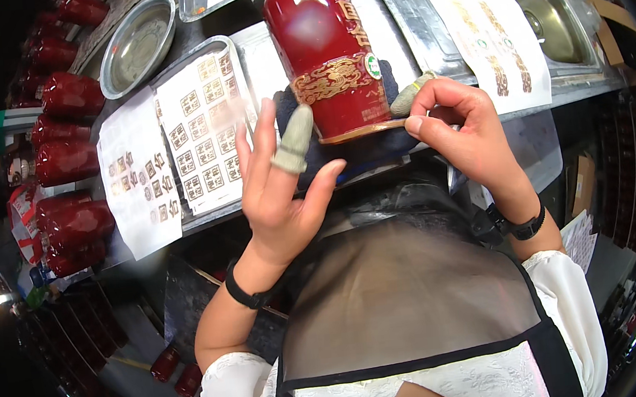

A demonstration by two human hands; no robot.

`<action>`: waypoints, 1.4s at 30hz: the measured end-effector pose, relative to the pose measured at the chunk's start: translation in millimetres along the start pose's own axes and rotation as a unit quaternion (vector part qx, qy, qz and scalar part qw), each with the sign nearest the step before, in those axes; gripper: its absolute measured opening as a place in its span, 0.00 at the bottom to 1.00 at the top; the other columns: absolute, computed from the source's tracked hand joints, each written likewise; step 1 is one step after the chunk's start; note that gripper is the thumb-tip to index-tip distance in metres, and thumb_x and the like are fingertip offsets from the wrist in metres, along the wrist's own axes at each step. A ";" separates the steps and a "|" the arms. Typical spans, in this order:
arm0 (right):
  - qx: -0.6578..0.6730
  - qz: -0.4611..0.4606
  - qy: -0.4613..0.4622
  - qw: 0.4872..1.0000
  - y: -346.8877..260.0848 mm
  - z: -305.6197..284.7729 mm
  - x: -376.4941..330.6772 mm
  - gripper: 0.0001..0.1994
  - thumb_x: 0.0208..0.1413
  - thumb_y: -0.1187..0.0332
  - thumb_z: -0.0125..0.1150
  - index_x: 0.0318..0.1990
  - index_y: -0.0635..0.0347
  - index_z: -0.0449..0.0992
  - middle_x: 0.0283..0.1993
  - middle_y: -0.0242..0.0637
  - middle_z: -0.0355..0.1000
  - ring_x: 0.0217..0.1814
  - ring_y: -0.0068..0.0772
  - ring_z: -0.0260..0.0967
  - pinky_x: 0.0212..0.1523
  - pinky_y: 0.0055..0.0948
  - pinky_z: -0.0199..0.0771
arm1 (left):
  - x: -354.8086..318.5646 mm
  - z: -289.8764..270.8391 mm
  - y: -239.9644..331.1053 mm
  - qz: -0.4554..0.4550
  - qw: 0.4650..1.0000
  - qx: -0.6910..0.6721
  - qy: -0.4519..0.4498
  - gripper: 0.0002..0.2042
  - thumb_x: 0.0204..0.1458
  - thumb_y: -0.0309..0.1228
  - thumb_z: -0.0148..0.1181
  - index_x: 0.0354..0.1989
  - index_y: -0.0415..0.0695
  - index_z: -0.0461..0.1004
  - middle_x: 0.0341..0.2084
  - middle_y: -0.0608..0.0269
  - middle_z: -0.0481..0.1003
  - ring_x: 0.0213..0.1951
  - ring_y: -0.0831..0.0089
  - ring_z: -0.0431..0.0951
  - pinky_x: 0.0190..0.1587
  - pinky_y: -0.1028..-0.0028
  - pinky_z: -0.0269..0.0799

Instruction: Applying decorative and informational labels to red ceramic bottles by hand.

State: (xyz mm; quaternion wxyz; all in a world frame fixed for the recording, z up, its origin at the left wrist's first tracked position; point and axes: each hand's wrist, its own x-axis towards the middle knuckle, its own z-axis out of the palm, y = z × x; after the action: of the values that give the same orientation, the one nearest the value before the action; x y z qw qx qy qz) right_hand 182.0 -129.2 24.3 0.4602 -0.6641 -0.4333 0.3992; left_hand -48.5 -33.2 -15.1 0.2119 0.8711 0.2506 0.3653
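A large glossy red bottle with a gold ornamental band lies tilted on a dark folded cloth, its base toward me. Along its bottom edge runs a thin gold-brown strip, whose right end sticks out past the bottle. My right hand pinches that end between thumb and finger; a pale rubber finger cot covers one fingertip. Left of the bottle, my left hand is open with fingers spread, its index finger in another pale finger cot near the bottle's side.
Sheets of gold and dark decals lie on a tray at left, another decal sheet at right. A metal bowl stands at the back left and a steel sink at the back right. Several red bottles line the left side.
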 end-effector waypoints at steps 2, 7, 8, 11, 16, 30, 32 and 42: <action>-0.002 -0.026 0.001 1.000 -1.2 -0.2 1.5 0.05 0.52 0.73 0.63 0.28 0.63 0.74 0.30 0.24 0.69 0.26 0.10 0.59 0.27 0.16 0.60 | -7.1 -0.7 1.0 -0.012 1.000 0.004 -0.016 0.25 0.45 0.30 0.73 0.54 0.38 0.77 0.64 0.35 0.64 0.63 0.47 0.68 0.67 0.43 0.49; 0.029 -0.007 -0.003 1.000 -4.8 -0.4 1.2 0.05 0.53 0.73 0.62 0.28 0.63 0.74 0.28 0.24 0.69 0.28 0.11 0.61 0.28 0.17 0.62 | -11.6 1.5 2.6 0.030 0.998 0.035 -0.040 0.21 0.46 0.27 0.71 0.50 0.39 0.80 0.63 0.31 0.63 0.67 0.47 0.63 0.69 0.43 0.45; 0.030 0.003 0.001 1.000 -6.1 -0.9 0.3 0.05 0.53 0.73 0.62 0.28 0.63 0.73 0.27 0.24 0.69 0.28 0.10 0.61 0.28 0.17 0.62 | -10.9 1.5 2.6 0.030 0.998 0.046 -0.044 0.21 0.45 0.27 0.71 0.51 0.39 0.80 0.63 0.30 0.63 0.67 0.47 0.63 0.69 0.43 0.45; 0.030 -0.016 0.001 0.999 -8.8 -1.8 -1.9 0.05 0.53 0.73 0.62 0.28 0.63 0.73 0.27 0.24 0.69 0.28 0.10 0.61 0.28 0.17 0.62 | -9.5 -0.8 3.6 0.035 0.996 0.062 -0.047 0.21 0.45 0.27 0.71 0.51 0.40 0.80 0.63 0.30 0.62 0.68 0.47 0.63 0.69 0.43 0.45; 0.023 -0.021 0.014 0.999 -3.6 1.0 1.6 0.05 0.53 0.73 0.62 0.28 0.63 0.73 0.27 0.24 0.69 0.28 0.09 0.61 0.28 0.16 0.62 | -8.7 -1.7 5.4 0.036 0.996 0.064 -0.051 0.21 0.43 0.27 0.71 0.50 0.41 0.80 0.64 0.30 0.61 0.68 0.46 0.62 0.69 0.42 0.43; 0.020 -0.011 0.015 1.000 9.6 5.5 6.3 0.05 0.54 0.73 0.62 0.28 0.63 0.74 0.27 0.23 0.70 0.27 0.08 0.61 0.27 0.15 0.61 | 23.5 2.5 18.7 0.107 0.988 0.099 -0.047 0.17 0.40 0.29 0.72 0.43 0.49 0.83 0.65 0.35 0.62 0.64 0.41 0.66 0.67 0.39 0.42; 0.014 -0.007 0.027 1.000 11.3 7.5 7.3 0.04 0.53 0.73 0.62 0.29 0.63 0.75 0.28 0.23 0.71 0.27 0.08 0.61 0.27 0.14 0.60 | 29.7 9.8 20.9 0.126 0.983 0.132 -0.036 0.13 0.40 0.30 0.70 0.38 0.51 0.83 0.65 0.39 0.64 0.64 0.38 0.65 0.66 0.36 0.44; -0.056 -0.037 -0.002 0.998 7.4 3.0 8.3 0.05 0.49 0.71 0.64 0.28 0.62 0.75 0.28 0.27 0.67 0.25 0.15 0.55 0.27 0.21 0.57 | 31.0 23.7 3.0 0.066 0.997 0.044 0.020 0.35 0.39 0.28 0.75 0.61 0.37 0.70 0.63 0.41 0.67 0.65 0.48 0.66 0.68 0.44 0.48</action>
State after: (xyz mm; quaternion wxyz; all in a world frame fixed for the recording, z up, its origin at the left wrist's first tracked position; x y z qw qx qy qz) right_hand 183.3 -122.1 15.3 0.4357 -0.6718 -0.4803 0.3580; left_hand -11.3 -21.5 -12.2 0.1437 0.8866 0.2131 0.3845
